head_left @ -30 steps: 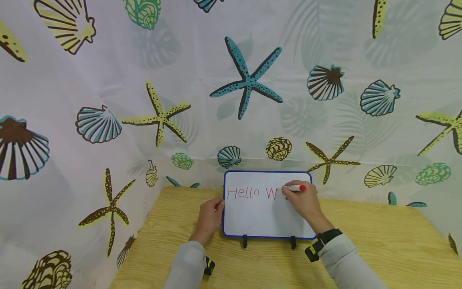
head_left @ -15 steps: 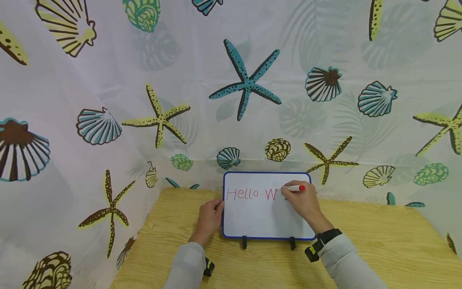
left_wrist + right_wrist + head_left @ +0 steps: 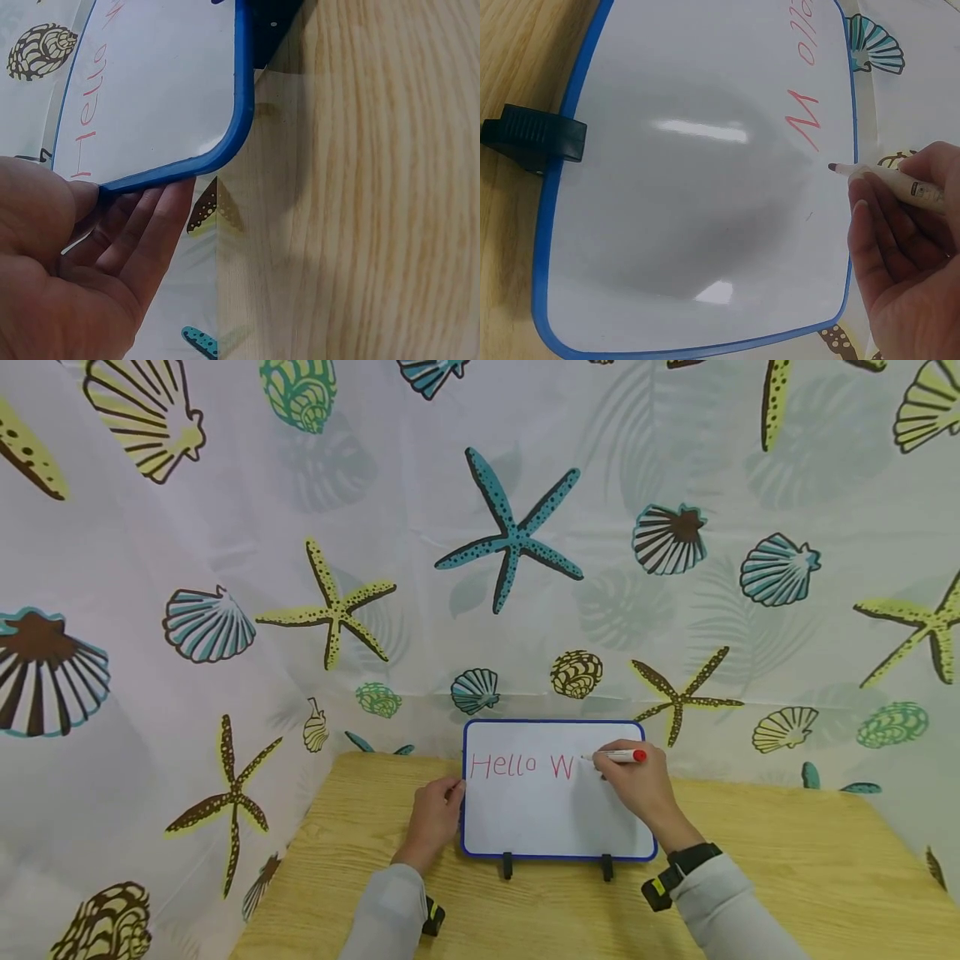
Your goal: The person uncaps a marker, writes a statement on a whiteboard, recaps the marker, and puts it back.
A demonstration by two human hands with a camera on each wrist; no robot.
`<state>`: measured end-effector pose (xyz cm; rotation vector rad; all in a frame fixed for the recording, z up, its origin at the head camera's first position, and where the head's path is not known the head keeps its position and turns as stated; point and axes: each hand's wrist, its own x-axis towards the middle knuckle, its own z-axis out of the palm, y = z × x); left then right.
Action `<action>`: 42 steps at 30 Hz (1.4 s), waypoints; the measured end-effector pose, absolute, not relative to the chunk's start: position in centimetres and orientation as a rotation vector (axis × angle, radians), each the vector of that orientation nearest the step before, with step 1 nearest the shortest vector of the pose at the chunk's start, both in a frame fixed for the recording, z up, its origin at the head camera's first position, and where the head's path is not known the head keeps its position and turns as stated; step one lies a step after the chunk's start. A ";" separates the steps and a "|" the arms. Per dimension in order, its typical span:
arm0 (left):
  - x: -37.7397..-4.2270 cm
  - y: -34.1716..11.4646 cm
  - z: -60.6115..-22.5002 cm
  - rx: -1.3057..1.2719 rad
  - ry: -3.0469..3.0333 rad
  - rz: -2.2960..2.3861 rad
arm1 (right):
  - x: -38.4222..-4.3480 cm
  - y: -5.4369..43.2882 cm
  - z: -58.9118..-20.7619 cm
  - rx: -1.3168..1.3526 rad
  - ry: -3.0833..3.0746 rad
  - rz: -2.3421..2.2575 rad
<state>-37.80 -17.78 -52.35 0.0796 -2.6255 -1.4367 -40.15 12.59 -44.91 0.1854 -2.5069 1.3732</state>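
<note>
A small whiteboard (image 3: 540, 818) with a blue frame stands propped on the table, with "Hello W" in red letters (image 3: 521, 766) across its upper part. My left hand (image 3: 435, 814) grips the board's left edge; in the left wrist view the thumb lies at the front edge and the fingers (image 3: 154, 232) reach behind. My right hand (image 3: 637, 781) pinches a white marker (image 3: 617, 756) with a red end, its tip pointing left, just right of the W. In the right wrist view the dark marker tip (image 3: 832, 167) shows close over the board, past the W.
Two black stand feet (image 3: 507, 865) hold the board's lower edge. The wood-grain table (image 3: 787, 860) extends to both sides. Behind it hangs a white cloth (image 3: 420, 635) printed with shells and starfish. A small dark mark (image 3: 808, 216) shows on the board.
My right hand has moved slightly to the right with the marker, so its tip now shows beside the W. The left hand keeps its grip on the board's edge. The head view has shifted slightly.
</note>
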 end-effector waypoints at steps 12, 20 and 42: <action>-37.9 -17.8 -52.4 0.083 -2.631 -1.457 | -39.8 13.0 -45.6 0.179 -2.488 1.424; -37.8 -17.8 -52.5 0.077 -2.628 -1.439 | -39.8 13.2 -45.9 0.178 -2.490 1.425; -37.7 -17.7 -52.5 0.072 -2.629 -1.442 | -40.0 13.4 -46.4 0.205 -2.467 1.428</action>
